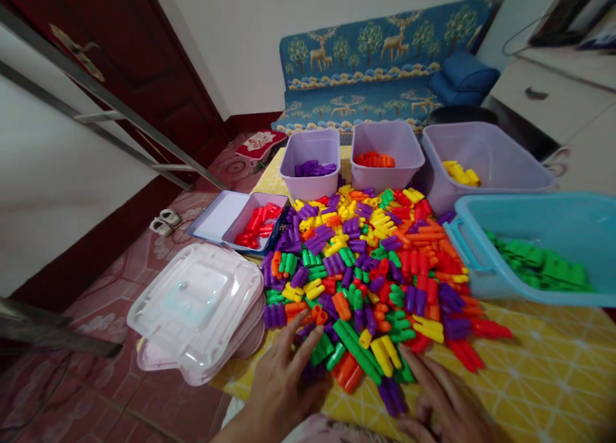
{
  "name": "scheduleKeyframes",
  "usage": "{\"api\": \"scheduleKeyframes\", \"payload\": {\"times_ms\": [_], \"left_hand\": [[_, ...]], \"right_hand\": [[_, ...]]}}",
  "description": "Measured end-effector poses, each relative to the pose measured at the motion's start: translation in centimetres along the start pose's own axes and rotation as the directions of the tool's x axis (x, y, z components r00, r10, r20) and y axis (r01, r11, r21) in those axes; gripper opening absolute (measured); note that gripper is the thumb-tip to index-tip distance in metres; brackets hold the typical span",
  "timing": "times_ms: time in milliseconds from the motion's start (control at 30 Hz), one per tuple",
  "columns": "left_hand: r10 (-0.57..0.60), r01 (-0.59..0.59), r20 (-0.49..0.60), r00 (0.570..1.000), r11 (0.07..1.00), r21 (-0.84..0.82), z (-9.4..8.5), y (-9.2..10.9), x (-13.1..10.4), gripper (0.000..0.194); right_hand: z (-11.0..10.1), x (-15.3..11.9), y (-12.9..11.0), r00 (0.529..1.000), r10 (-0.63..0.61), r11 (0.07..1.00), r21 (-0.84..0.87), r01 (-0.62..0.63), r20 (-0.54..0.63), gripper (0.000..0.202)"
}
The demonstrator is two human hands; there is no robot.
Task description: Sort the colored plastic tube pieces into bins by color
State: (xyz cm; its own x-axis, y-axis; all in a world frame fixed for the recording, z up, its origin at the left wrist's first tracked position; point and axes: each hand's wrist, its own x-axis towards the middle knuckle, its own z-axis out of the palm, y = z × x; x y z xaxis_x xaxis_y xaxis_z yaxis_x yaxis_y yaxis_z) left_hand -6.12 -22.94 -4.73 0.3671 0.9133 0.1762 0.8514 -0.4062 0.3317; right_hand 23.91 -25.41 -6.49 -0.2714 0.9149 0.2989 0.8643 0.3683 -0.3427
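A large heap of red, orange, yellow, green and purple plastic pieces (356,257) covers the middle of the table. At its near left edge lies my left hand (283,372), fingers apart, touching orange and green pieces. My right hand (443,398) is at the near right edge, fingers spread beside green and purple pieces. Neither hand visibly grips anything. Between them lie a long green piece (357,350), a yellow piece (385,355) and a purple piece (391,396).
Behind the heap stand lilac bins with purple (310,183), orange (385,175) and yellow pieces (433,189). A blue bin (539,205) at right holds green ones, a box (231,225) at left red ones. Stacked lids (192,359) overhang the left edge of the yellow-covered table (539,366).
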Motion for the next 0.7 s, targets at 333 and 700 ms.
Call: {"api": "scheduleKeyframes", "payload": {"times_ms": [333,700], "left_hand": [[0.044,-0.036,0.016,0.999,0.946,-0.322,1.7,4.2,6.4,0.079],[0.023,-0.003,0.034,0.999,0.865,-0.502,-3.2,3.9,17.2,0.068]], "right_hand": [[1.9,4.7,-3.7,0.988,0.154,0.938,0.314,-0.147,0.004,0.077],[-1.3,15.2,-1.9,0.941,0.289,0.63,0.706,-0.323,0.173,0.073]]}}
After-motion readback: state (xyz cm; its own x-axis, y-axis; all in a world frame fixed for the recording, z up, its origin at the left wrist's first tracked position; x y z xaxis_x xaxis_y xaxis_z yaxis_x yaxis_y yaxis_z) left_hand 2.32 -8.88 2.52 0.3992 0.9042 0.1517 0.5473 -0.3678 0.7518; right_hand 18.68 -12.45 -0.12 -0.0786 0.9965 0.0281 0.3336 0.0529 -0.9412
